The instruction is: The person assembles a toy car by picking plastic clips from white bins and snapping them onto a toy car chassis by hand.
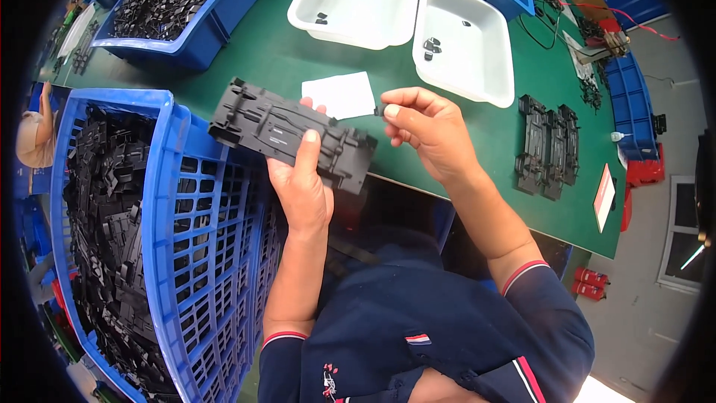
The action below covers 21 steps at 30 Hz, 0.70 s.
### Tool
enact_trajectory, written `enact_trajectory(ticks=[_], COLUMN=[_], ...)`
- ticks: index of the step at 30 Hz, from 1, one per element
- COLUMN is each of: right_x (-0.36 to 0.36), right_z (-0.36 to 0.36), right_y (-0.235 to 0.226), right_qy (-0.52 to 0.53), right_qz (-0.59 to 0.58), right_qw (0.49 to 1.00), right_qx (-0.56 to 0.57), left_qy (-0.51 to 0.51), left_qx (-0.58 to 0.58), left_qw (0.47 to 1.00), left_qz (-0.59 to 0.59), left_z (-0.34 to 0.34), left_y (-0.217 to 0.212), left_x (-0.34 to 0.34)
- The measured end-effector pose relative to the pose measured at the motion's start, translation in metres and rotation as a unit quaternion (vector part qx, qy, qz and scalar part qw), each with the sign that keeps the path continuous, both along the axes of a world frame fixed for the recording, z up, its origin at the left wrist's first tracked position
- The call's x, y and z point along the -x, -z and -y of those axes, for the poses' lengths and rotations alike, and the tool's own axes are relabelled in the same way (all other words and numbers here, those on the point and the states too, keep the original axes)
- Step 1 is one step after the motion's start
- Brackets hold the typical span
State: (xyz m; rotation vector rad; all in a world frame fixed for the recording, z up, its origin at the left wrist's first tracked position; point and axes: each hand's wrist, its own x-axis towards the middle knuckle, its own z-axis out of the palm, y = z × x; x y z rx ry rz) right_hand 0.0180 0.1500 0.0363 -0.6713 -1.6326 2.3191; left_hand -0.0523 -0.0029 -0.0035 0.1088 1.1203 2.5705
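My left hand [306, 179] is closed on a long black plastic chassis-like part [280, 130], tilted over the near edge of the table, thumb on top of it. Just beyond the part's right end, my right hand [429, 127] pinches a small black piece [380, 110] between thumb and forefinger. The two are apart. Beneath lies a white sheet of paper [339, 95] on the green table [268, 60]. Two white trays stand farther back: the left tray [354, 30] and the right tray [485, 67] each hold several small black pieces.
A blue crate [160, 179] full of black parts stands at my left. Behind it is a blue bin [212, 37] of small black pieces. Several finished-looking black parts [550, 145] lie at the right, near a small board [603, 198]. Another person's arm [45, 116] shows at far left.
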Motion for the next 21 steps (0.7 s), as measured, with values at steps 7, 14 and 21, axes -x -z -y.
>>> enact_trajectory(ticks=[7, 14, 21], right_x=[-0.028, -0.034, -0.032], right_z=[0.024, 0.038, 0.042], right_y=[0.001, 0.017, 0.025], right_qy=[0.017, 0.039, 0.040], right_qz=[-0.018, -0.053, -0.027], right_qw=[0.999, 0.998, 0.998], right_qx=[0.021, -0.013, -0.031], left_qy=[-0.089, -0.081, -0.075], left_qx=[0.011, 0.021, 0.006], left_qw=[0.990, 0.989, 0.991], left_qz=[-0.108, -0.121, -0.107], left_z=[-0.020, -0.024, -0.026], left_y=[-0.011, -0.011, -0.010], left_x=[-0.004, -0.013, -0.017])
